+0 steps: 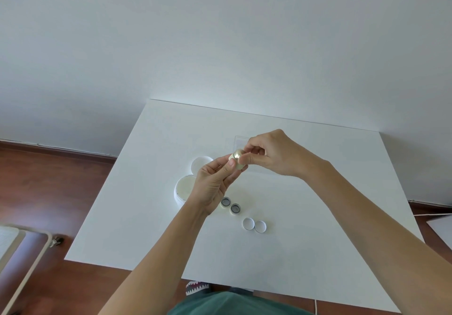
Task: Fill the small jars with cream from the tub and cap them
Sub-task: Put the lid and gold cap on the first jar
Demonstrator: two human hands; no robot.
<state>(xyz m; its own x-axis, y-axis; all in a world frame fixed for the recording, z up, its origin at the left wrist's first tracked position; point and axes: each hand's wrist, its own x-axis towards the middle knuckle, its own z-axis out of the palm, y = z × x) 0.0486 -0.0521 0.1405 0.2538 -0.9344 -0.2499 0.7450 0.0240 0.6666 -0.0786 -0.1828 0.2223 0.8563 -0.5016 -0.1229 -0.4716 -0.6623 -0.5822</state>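
My left hand [215, 185] holds a small cream-coloured jar [236, 160] above the table, thumb and fingers pinching its body. My right hand [269, 154] pinches the jar's top end with its fingertips; whether a cap sits there I cannot tell. The open white tub of cream [182, 188] stands on the table, partly hidden by my left hand, with its lid [199, 163] lying just behind it. Two small open jars [225, 201] [235, 208] stand side by side near my left wrist. Two white caps [248, 223] [260, 226] lie upturned in front of them.
The white table [318, 217] stands against a white wall. A faint clear flat rectangle [238, 141] lies behind my hands. A chair frame [24, 253] is at the lower left over wooden floor. A white sheet [440, 226] lies at the right edge.
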